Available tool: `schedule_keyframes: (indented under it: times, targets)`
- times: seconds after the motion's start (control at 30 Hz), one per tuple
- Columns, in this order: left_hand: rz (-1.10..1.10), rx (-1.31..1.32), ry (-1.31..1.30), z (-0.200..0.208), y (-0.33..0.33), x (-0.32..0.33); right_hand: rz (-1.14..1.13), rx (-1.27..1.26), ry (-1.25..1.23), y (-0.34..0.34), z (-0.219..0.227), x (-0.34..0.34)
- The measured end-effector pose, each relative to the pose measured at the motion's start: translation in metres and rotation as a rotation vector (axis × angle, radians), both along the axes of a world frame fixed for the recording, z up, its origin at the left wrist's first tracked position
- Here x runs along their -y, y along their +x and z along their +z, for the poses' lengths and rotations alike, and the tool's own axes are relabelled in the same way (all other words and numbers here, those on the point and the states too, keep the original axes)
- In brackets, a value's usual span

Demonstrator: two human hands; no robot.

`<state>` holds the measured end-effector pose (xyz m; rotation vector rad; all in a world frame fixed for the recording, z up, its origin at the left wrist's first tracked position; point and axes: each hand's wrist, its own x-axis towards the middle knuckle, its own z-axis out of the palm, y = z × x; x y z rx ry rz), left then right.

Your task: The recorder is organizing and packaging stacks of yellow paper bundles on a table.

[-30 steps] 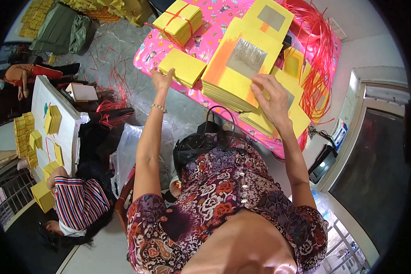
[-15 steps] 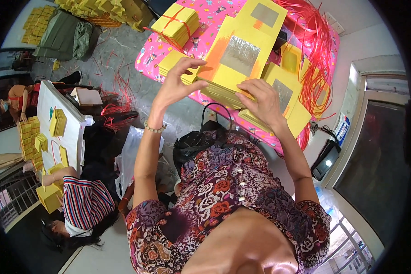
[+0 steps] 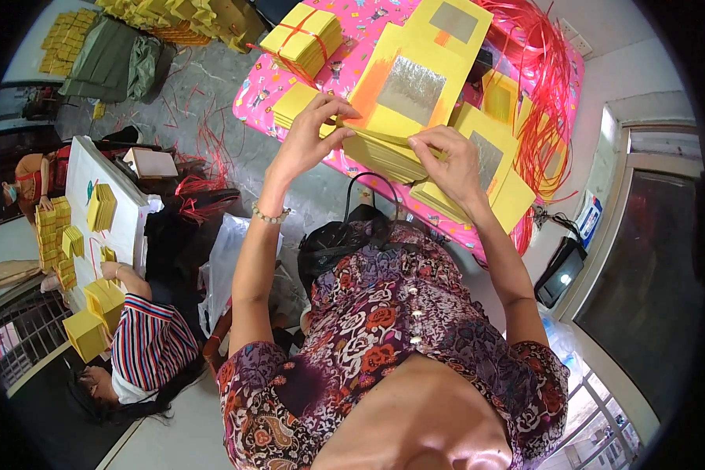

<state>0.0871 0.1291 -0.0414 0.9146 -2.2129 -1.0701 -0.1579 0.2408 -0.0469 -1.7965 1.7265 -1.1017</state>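
Note:
A stack of yellow paper (image 3: 384,163) stands near the front edge of the pink table. Its top sheet (image 3: 412,90) bears a silver square and orange strips, and its near edge is slightly raised. My left hand (image 3: 312,137) pinches that sheet's near left corner between thumb and fingers. At the near right corner, my right hand (image 3: 448,160) is closed on the same edge. Left of my left hand lies a lower yellow stack (image 3: 296,103). Beside my right hand is another yellow paper stack (image 3: 486,149) with a silver square.
A bundle tied with red ribbon (image 3: 304,37) sits at the table's far left. Loose red ribbons (image 3: 542,102) spread along the right side of the pink tablecloth (image 3: 251,102). At left, co-workers handle yellow paper on a white table (image 3: 82,176). A black bag (image 3: 341,247) hangs before me.
Both my hands have closed in on the near corners of the top sheet, and its near edge has lifted. At left, a co-worker's arm has moved over the white table.

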Motion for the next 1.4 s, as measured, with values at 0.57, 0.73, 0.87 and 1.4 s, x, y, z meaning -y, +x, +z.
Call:
schedule_keyframes:
  times: [0.57, 0.73, 0.87, 1.4]
  targets:
    - [0.006, -0.019, 0.037, -0.003, 0.000, 0.002, -0.064, 0.099, 0.110, -0.001, -0.002, 0.003]
    - [0.004, -0.016, 0.040, -0.002, 0.000, 0.002, -0.072, 0.110, 0.102, -0.001, -0.002, 0.002]
    - [0.006, -0.007, 0.047, -0.002, 0.001, 0.002, -0.061, 0.113, 0.092, -0.001, -0.003, 0.001]
    - [0.160, 0.115, -0.332, 0.015, -0.019, 0.002, -0.105, 0.014, -0.070, -0.004, 0.000, 0.011]
